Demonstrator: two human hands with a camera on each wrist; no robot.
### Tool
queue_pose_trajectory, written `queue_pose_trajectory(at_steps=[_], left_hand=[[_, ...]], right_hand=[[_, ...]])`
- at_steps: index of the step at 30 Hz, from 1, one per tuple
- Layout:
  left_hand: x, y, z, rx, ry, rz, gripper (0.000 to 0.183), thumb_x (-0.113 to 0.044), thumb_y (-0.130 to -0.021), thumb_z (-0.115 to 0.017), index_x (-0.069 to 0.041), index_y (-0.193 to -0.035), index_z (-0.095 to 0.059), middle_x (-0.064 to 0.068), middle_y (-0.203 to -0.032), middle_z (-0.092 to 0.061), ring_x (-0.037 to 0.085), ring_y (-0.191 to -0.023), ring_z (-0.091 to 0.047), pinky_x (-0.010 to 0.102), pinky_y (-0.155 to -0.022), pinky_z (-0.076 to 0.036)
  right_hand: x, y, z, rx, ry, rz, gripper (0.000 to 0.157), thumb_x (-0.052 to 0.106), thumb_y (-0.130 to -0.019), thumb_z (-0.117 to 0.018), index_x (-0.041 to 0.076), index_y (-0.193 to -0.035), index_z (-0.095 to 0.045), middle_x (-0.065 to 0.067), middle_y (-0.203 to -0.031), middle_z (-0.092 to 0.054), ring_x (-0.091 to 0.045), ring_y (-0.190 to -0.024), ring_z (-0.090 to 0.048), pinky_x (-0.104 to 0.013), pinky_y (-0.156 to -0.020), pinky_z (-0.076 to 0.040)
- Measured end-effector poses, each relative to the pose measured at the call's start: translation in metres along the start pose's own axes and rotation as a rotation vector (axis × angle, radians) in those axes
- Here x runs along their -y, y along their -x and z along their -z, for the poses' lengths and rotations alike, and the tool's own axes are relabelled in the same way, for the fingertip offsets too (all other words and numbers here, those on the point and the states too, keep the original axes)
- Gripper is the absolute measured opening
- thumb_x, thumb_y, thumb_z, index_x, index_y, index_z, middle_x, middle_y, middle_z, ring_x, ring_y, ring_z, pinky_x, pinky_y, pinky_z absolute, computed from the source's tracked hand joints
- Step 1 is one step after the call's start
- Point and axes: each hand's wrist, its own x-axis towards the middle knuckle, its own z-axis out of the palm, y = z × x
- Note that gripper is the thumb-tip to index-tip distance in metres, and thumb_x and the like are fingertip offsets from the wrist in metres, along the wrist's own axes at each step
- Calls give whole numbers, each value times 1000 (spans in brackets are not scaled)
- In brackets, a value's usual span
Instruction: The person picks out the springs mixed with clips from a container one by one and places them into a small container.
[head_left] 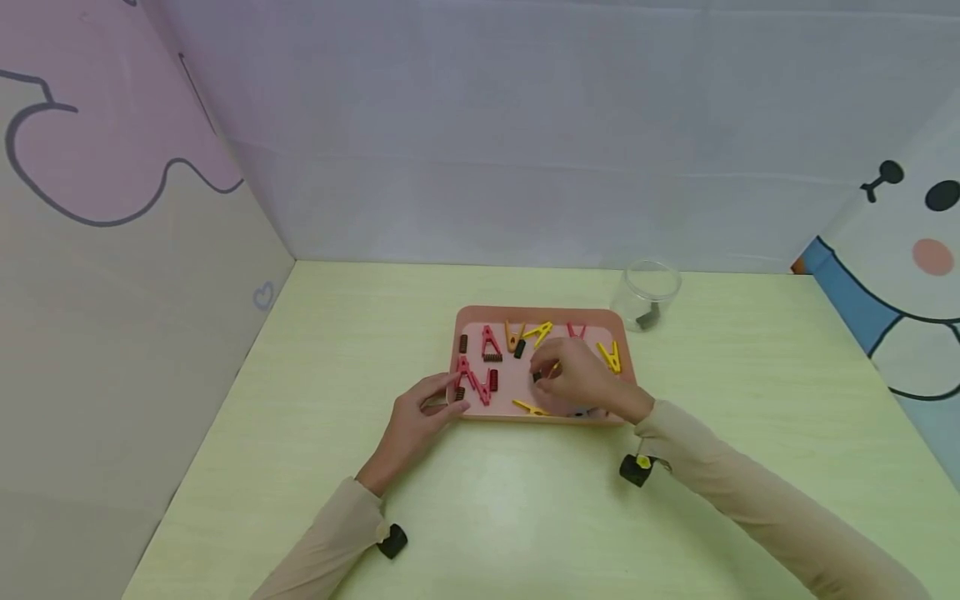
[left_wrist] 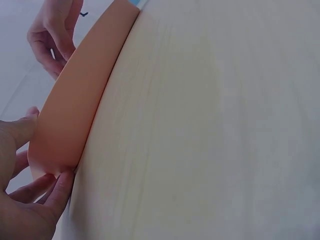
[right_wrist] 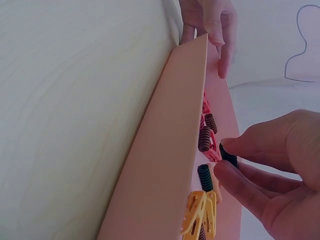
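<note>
While L hand (head_left: 420, 410) is gripping the tray's (left_wrist: 75, 100) front-left corner, farther off, I'm pinching the dark spring (right_wrist: 229, 156) b/w thumb + finger of R hand (head_left: 579, 373) at mid-tray, long axis slanting in R-wrist cam.

We are looking across a pale wooden tabletop (head_left: 510, 508). Along its far edge a creased, whitish back wall (head_left: 480, 142) is rising. Beyond its left edge, a side wall (head_left: 105, 333) is showing a pink shape (head_left: 127, 125) and, near the far-left corner, a small heart (head_left: 263, 296). Past the right edge, a cartoon character (head_left: 892, 267) is showing.
</note>
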Motion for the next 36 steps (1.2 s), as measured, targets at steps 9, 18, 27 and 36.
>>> queue_pose_trajectory(at_steps=[9, 18, 27, 36], left_hand=[[16, -5, -2, -21, 15, -22, 50, -13, -85, -71, -3, -132, -55, 16, -135, -50, 32, -119, -53, 35, -91, -50], [35, -9, -4, -50, -4, -20, 52, -27, -83, -73, -13, -131, -58, 3, -133, -53, 20, -116, -55, 26, -88, -51], [4, -1, -2, -23, 7, -14, 49, -13, -86, -70, -1, -132, -54, 18, -135, -49, 33, -118, -53, 32, -90, -50], [1, 0, -1, -18, 13, 0, 49, -13, -87, -69, -1, -132, -54, 18, -135, -49, 32, -118, -53, 32, -91, -50]], right_hand=[[2, 6, 10, -15, -8, -34, 17, 0, -78, -74, 1, -94, -72, -6, -96, -68, -22, -92, -60, -35, -76, -56], [1, 14, 20, -70, -19, 17, 15, -3, -77, -73, -1, -92, -73, -11, -100, -68, -23, -90, -64, -33, -72, -57], [-2, 18, 27, -78, -79, 37, 15, -5, -77, -72, 1, -92, -73, -14, -100, -67, -22, -86, -64, -38, -71, -57], [-4, 23, 38, -98, -83, -15, 16, -6, -78, -71, -3, -94, -71, -14, -103, -67, -23, -86, -63, -37, -71, -57]])
